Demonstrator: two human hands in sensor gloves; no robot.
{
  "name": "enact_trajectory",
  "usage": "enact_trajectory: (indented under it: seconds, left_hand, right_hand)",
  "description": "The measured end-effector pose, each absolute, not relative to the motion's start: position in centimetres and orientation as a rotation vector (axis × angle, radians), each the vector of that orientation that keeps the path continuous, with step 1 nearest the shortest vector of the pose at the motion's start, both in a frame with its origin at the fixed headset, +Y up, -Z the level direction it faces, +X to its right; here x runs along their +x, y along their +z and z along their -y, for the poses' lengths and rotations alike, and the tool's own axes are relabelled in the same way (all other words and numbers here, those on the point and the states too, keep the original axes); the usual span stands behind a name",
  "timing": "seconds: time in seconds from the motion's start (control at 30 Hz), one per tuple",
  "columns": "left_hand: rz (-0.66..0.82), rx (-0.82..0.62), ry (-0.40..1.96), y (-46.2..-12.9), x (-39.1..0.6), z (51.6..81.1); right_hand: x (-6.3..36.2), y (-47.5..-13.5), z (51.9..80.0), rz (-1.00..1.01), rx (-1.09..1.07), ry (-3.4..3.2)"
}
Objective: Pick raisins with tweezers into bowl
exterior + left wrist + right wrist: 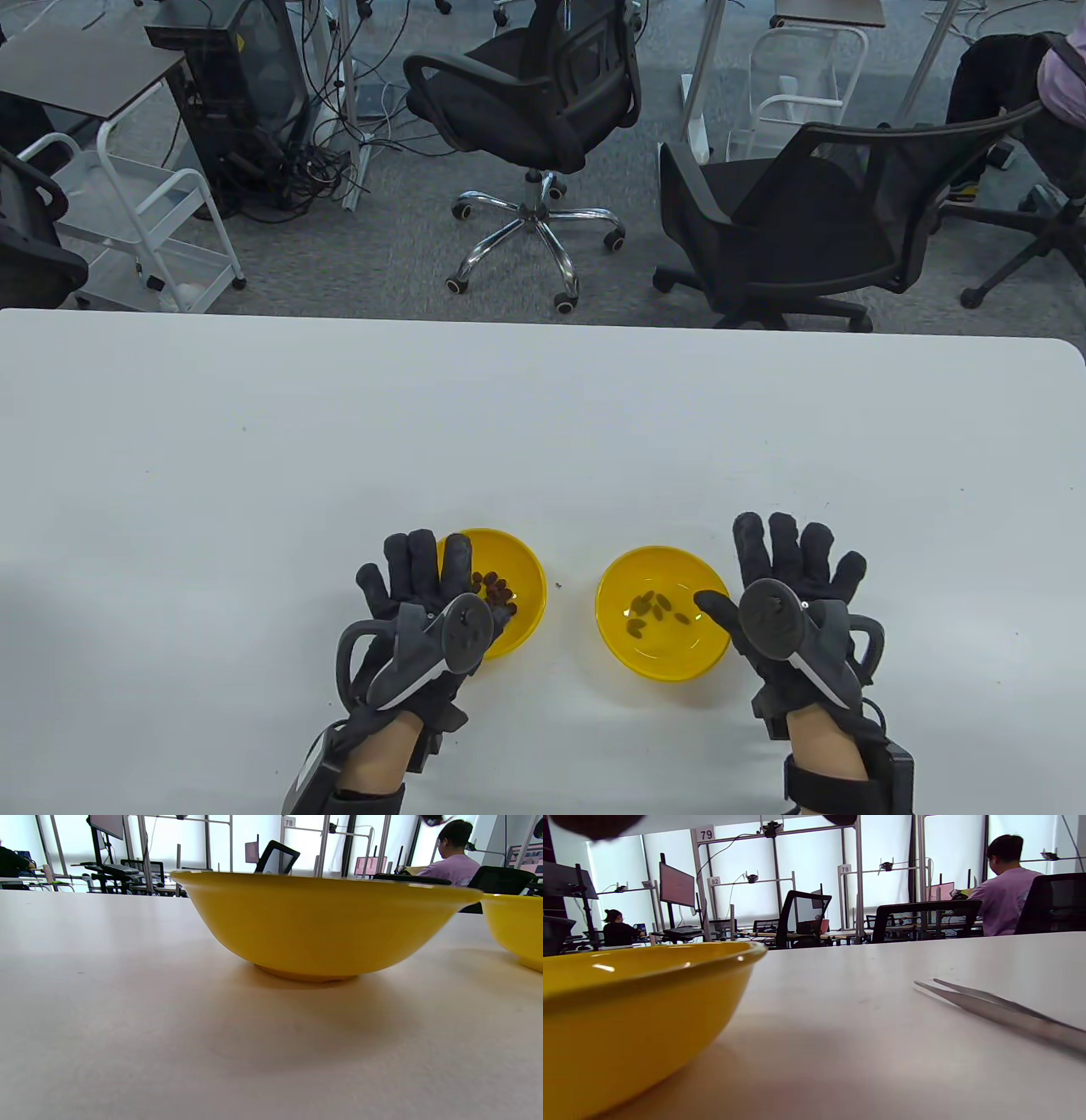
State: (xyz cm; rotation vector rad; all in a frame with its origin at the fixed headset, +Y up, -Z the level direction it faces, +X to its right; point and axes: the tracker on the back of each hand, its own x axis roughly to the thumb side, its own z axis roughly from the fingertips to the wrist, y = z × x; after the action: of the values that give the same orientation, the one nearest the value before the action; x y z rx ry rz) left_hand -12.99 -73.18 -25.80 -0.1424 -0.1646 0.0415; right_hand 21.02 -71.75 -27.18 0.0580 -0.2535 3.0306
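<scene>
Our left hand (416,611) lies flat, fingers spread, holding nothing, at the left rim of the left bowl (517,586), which holds raisins (495,587). Right of it, the right bowl (632,662) holds several raisins too. Our right hand (793,594) rests flat and empty beside that bowl. The tweezers (1001,1012) lie on the worktop (543,424) under that hand; we judge they should be gripped mid-shank first.

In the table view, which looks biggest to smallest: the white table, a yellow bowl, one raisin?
1. White table
2. Either yellow bowl: left bowl and right bowl look alike
3. One raisin
</scene>
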Motion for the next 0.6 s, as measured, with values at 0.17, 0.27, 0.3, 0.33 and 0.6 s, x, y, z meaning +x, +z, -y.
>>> enact_trajectory:
  seconds: [0.17,0.27,0.3,0.33,0.6]
  left_hand:
    - [0.233,-0.197,0.018,-25.5,-12.0,73.4]
    - [0.269,-0.197,0.019,-25.3,-11.7,73.4]
    - [0.281,-0.195,0.020,-25.3,-11.5,73.5]
    - [0.287,-0.197,0.017,-25.3,-11.5,73.5]
    - [0.311,-0.212,0.007,-25.2,-10.9,73.7]
  right_hand:
    - [19.1,-26.7,71.7,0.299,0.203,3.090]
    - [18.3,-26.5,71.8,0.303,0.255,3.112]
    - [18.0,-26.5,71.9,0.299,0.263,3.116]
    - [17.9,-26.5,72.0,0.292,0.269,3.123]
    - [17.6,-26.4,72.1,0.279,0.276,3.144]
